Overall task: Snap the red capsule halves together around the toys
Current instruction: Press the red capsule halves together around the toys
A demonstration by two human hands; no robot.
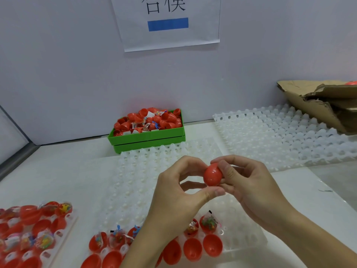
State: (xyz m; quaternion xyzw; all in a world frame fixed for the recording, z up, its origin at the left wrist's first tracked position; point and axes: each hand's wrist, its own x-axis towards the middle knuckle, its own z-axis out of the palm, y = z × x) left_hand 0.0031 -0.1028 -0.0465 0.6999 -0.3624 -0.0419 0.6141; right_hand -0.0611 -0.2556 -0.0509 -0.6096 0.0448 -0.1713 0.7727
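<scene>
A red capsule [212,174] is held above the table between both hands. My left hand [179,192] pinches it from the left, thumb under it and fingers over the top. My right hand [245,182] grips its right side with curled fingers, hiding that end. Below my hands a clear white tray [243,225] holds a row of red halves with bagged toys [210,223] and a nearer row of empty red halves [212,246]. Whether the held capsule is fully joined cannot be told.
A green bin [148,137] heaped with red halves and toy bags stands at the back wall. Another filled tray [34,235] lies at the lower left. Stacked white trays [280,136] and torn cardboard [324,101] sit at the right.
</scene>
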